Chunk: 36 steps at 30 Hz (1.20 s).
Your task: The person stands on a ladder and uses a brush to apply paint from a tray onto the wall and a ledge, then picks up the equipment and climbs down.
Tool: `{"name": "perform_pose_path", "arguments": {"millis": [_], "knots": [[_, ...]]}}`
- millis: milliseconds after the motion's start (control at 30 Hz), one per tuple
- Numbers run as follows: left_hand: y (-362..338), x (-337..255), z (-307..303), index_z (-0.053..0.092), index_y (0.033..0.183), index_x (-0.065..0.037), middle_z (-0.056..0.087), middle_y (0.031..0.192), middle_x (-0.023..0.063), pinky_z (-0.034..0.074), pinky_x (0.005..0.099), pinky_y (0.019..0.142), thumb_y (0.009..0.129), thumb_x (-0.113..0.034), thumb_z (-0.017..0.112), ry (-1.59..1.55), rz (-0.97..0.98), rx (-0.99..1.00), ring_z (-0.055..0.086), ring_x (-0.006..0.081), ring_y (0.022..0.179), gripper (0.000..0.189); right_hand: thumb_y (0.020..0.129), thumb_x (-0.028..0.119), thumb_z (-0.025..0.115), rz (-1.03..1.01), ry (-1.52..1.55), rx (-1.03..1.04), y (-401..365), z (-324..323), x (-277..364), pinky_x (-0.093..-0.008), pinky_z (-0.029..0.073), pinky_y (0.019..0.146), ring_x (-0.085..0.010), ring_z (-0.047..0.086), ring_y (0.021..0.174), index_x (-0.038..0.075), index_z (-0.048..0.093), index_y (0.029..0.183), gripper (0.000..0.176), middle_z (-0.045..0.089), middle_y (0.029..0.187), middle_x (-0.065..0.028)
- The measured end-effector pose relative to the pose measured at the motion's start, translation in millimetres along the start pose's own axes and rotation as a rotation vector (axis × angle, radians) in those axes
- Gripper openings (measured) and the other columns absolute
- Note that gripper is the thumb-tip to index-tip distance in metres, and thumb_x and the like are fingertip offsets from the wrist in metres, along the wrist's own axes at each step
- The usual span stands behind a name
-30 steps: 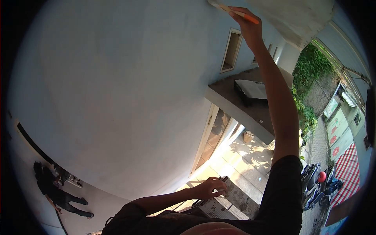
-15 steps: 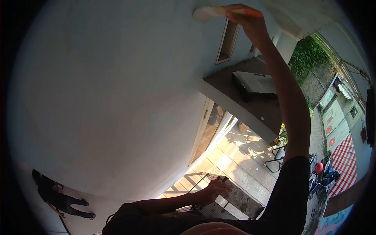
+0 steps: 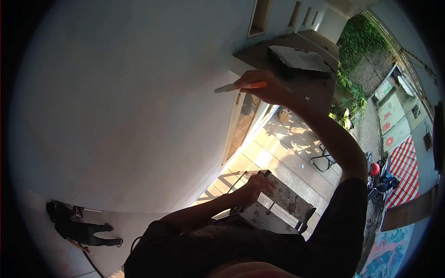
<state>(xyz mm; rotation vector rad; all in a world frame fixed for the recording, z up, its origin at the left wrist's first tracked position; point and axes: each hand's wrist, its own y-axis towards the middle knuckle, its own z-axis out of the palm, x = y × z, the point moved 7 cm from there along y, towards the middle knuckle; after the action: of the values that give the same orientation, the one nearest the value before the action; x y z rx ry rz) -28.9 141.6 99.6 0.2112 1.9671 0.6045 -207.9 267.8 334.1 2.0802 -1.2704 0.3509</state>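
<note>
My right hand [image 3: 262, 85] is closed round a paintbrush [image 3: 225, 88] with an orange handle end. The brush points left, its bristles close to the pale wall [image 3: 139, 102]. Lower down, my left hand [image 3: 257, 185] is at the top of a stepladder [image 3: 292, 197], fingers curled at the edge of its paint-spotted top step. The ladder's lower part is partly hidden by my arm and dark shirt.
A ledge with a flat dark-edged slab [image 3: 301, 60] juts out beyond the brush, below narrow wall openings [image 3: 258, 18]. A door frame [image 3: 236, 116] meets the sunlit tiled floor [image 3: 287, 148]. At lower left stands another person [image 3: 85, 231]. Motorcycles [image 3: 382, 176] are at right.
My right hand has come down from high on the wall with the paintbrush, which has turned edge-on. The view has tilted upward; my left hand stays at the ladder.
</note>
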Motion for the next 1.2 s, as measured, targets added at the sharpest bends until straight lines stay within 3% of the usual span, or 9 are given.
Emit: {"name": "perform_pose_path", "arguments": {"millis": [67,200,333,467,600,667,933,1100,1200], "knots": [[0,-3,-2,0.071,0.095,-0.011,0.067,0.122,0.0071,0.034,0.0412,0.103,0.068,0.026,0.045,0.005,0.018,-0.011,0.056,0.0274,0.12,0.053,0.086,0.003,0.073,-0.1,-0.037,-0.025,-51,31,22,-0.0336,0.056,0.089,-0.0227,0.068,0.104,0.007,0.073,0.106,0.02,0.07,0.112,-0.0083],[-1,-2,-3,0.071,0.096,-0.009,0.067,0.12,0.0082,0.035,0.0408,0.104,0.075,0.024,0.048,-0.019,-0.023,-0.013,0.056,0.0277,0.119,0.045,0.083,0.003,0.075,-0.033,-0.229,0.001,-146,51,100,-0.0367,0.055,0.097,-0.0288,0.067,0.11,0.008,0.073,0.108,0.026,0.065,0.124,-0.0118],[-2,-4,-4,0.07,0.098,-0.008,0.067,0.118,0.009,0.035,0.042,0.106,0.077,0.02,0.049,0.009,-0.005,-0.017,0.056,0.0276,0.118,0.04,0.078,0.001,0.078,0.098,-0.308,-0.316,-231,26,147,-0.0372,0.056,0.087,-0.0286,0.067,0.108,0.011,0.074,0.107,0.031,0.069,0.116,-0.0107],[-1,-4,-3,0.068,0.095,-0.008,0.067,0.117,0.0088,0.038,0.0418,0.104,0.076,0.02,0.048,0.028,0.016,0.018,0.058,0.0271,0.117,0.039,0.074,-0.006,0.078,0.449,-0.52,-0.729,-334,8,167,-0.0344,0.055,0.082,-0.026,0.069,0.099,0.005,0.073,0.103,0.031,0.073,0.107,-0.0126],[4,-21,-12,0.068,0.099,-0.008,0.067,0.113,0.0069,0.039,0.0402,0.102,0.081,0.012,0.054,0.195,0.097,0.012,0.058,0.0266,0.114,0.031,0.087,-0.004,0.069,0.607,-0.492,-1.165,-426,39,172,-0.0346,0.054,0.083,-0.023,0.068,0.093,0.0,0.069,0.104,0.018,0.071,0.104,-0.0154],[19,-36,-29,0.067,0.104,-0.009,0.067,0.11,0.0065,0.041,0.0386,0.101,0.088,0.002,0.057,0.19,0.077,0.007,0.058,0.0236,0.113,0.022,0.091,-0.001,0.066,0.629,-0.291,-1.294,-456,63,169,-0.0357,0.056,0.083,-0.0245,0.067,0.095,-0.002,0.067,0.109,0.019,0.068,0.109,-0.0172],[58,-70,-43,0.062,0.108,-0.006,0.067,0.106,0.0096,0.048,0.0383,0.094,0.092,0.0,0.056,0.125,0.121,0.005,0.063,0.0251,0.105,0.019,0.099,0.005,0.055,0.561,-0.099,-1.46,-478,95,169,-0.0416,0.058,0.094,-0.0256,0.06,0.11,-0.009,0.06,0.111,0.019,0.051,0.116,-0.0144],[23,-56,4,0.062,0.114,-0.007,0.062,0.118,0.0107,0.042,0.0418,0.103,0.092,-0.005,0.06,0.109,-0.012,0.178,0.056,0.0279,0.118,0.022,0.101,0.008,0.051,0.495,0.074,-1.542,-474,84,160,-0.0432,0.058,0.095,-0.0253,0.062,0.108,-0.01,0.058,0.115,0.024,0.052,0.117,-0.0129],[-5,-35,34,0.061,0.12,-0.008,0.06,0.13,0.0141,0.036,0.0464,0.11,0.092,-0.02,0.065,0.132,-0.046,0.259,0.051,0.0329,0.129,0.03,0.099,0.005,0.054,0.491,0.101,-1.54,-471,69,153,-0.0434,0.058,0.094,-0.0258,0.065,0.105,-0.01,0.058,0.114,0.022,0.055,0.113,-0.0136]]}}
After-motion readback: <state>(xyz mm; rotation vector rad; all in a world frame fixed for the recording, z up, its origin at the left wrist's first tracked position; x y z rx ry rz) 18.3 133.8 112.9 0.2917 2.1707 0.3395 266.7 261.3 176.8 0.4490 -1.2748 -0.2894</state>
